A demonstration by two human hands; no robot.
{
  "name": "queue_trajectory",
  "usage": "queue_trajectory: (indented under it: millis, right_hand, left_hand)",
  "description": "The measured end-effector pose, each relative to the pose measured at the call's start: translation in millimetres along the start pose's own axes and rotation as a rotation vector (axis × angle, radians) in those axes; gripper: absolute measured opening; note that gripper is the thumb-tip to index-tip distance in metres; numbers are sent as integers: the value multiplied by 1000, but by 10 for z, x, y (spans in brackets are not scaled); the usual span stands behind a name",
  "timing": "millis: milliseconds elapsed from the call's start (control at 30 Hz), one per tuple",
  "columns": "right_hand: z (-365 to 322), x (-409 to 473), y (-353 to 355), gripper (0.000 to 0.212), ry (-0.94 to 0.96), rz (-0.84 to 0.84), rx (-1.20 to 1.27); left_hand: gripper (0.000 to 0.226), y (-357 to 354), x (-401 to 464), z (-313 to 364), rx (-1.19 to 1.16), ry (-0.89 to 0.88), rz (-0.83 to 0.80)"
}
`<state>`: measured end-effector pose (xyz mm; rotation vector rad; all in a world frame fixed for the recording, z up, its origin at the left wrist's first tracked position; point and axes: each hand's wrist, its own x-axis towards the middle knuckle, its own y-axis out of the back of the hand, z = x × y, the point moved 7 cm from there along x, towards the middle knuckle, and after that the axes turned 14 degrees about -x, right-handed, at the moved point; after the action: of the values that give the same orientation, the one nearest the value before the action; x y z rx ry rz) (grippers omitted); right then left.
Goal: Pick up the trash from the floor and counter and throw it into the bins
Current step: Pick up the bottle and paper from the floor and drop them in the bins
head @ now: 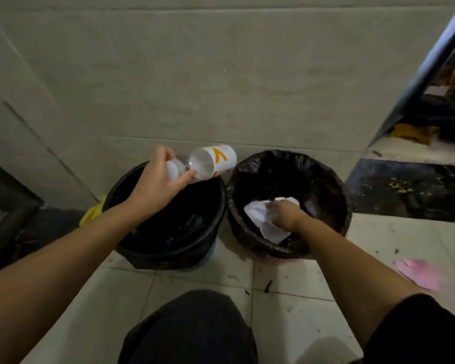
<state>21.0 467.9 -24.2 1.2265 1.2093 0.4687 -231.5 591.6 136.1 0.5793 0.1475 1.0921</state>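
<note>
A person crouches before two black-lined bins set side by side against a tiled wall. The left hand (pixel 155 179) grips a clear plastic bottle (pixel 208 161) by its white-capped neck, fingers closed round it, bottle lying near-horizontal over the far rim of the left bin (pixel 126 248). The right hand (pixel 284 214) reaches down inside the right bin (pixel 336 222), closed on a crumpled white paper (pixel 260 214); grip blurred. A pink scrap (pixel 418 274) lies on the floor tiles (pixel 286 324), well to the right of the right forearm. A yellow bag (pixel 93 212) shows just left of the left wrist, beside the left bin.
</note>
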Motion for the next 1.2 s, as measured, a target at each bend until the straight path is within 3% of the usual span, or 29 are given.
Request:
queue_trajectory:
  millis: [67,100,200,267,333,400,433,533,700,867,967,1100,1200]
  right_hand:
    - [-74,61,-98,49,44,-170,-163]
    - [-153,106,7,46,73,-153,-259]
    - [-724,102,775,35,173,286,-373]
    - [-1249,-59,1120,36,403,536,-272]
    - [-1666,-177,969,50,683,401,-337]
    - [-1739,-195,524,66,767,133,-545]
    - [-1685,-197,341,72,776,78,-618]
    - [-1555,-204,108,91,843,166,-687]
    - [-1584,-141,67,51,922,353,-646]
    - [-1586,-78,61,42,903,401,-620]
    - [-1564,-63,32,39,906,407,-615]
    - [-1589,-74,19,16,943,385,-637]
    - [-1547,-128,99,33,913,399,-663]
  left_hand:
    - [40,110,20,-116,0,-25,38]
    - [40,182,30,-141,-2,-37,54]
    - [40,482,40,-257,-17,-46,119]
    - [41,640,32,-323,60,-62,108]
    - [39,673,32,-486,176,-41,33]
    - [36,564,46,-728,273,-19,-73]
    - [36,468,50,-841,321,-18,-126]
    - [40,119,96,-1214,390,28,-234]
    - [44,-463,144,-1844,518,153,-441]
    - [68,-649,144,-2446,634,395,-687]
    - [68,-707,94,-2733,704,491,-798]
    - [52,-915,68,-2704,799,463,-933]
    - [38,-937,360,-2274,873,331,-898]
